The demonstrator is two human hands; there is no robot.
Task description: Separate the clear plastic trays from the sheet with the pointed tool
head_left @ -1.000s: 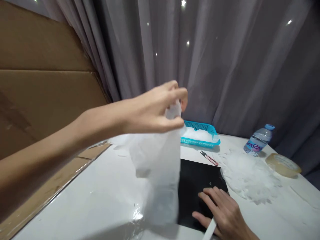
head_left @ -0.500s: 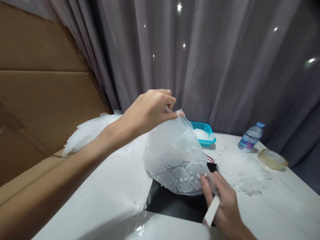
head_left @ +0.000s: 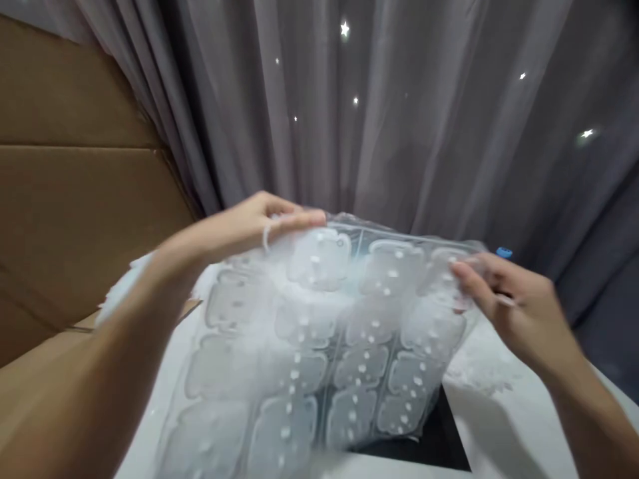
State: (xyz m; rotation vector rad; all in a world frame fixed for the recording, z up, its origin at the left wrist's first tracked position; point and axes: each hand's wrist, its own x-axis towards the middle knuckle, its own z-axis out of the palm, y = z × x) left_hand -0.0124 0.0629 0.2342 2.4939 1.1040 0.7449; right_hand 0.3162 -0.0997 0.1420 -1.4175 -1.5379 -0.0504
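Observation:
A clear plastic sheet (head_left: 319, 352) moulded with rows of rounded pockets and small white dots is held up in front of me, spread wide over the table. My left hand (head_left: 249, 226) pinches its top left edge with closed fingers. At the top right corner my right hand (head_left: 504, 299) grips the sheet; a small white strip sticks out between its fingers. The sheet hides most of the black mat (head_left: 444, 442) below it.
A white table (head_left: 524, 432) lies under the sheet. A heap of white plastic scraps (head_left: 479, 362) sits at the right. Brown cardboard (head_left: 74, 219) stands at the left, grey curtain (head_left: 399, 113) behind. A blue bottle cap (head_left: 504, 253) peeks over my right hand.
My right hand rose from the mat and took the sheet's right corner. Both hands stretched the hanging sheet out flat and lifted it closer to the camera, covering the blue basket and tape roll.

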